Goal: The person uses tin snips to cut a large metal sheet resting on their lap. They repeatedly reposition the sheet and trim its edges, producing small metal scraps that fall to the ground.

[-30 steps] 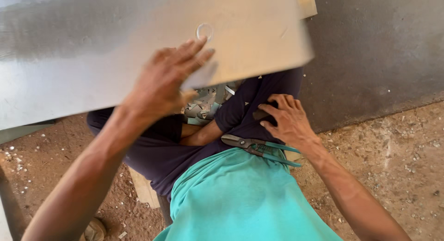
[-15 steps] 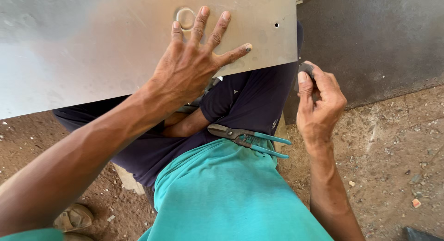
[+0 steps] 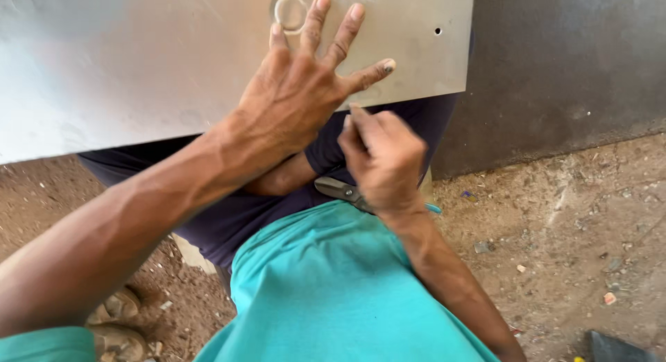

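Since the earlier frame my right hand (image 3: pixel 385 161) has swung left from the sheet's right edge and now hovers just below its lower edge, fingers curled, thumb and forefinger pinched; whether they grip anything I cannot tell. Beneath it, tin snips (image 3: pixel 343 190) lie on my lap. Farther off, my left hand (image 3: pixel 302 91) presses flat, fingers spread, on the metal sheet (image 3: pixel 139 70), fingertips beside its drawn ring (image 3: pixel 290 13).

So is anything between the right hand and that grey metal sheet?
Nothing visible. The right hand is raised just below the lower edge of the flat grey metal sheet, beside the left hand spread flat on it.
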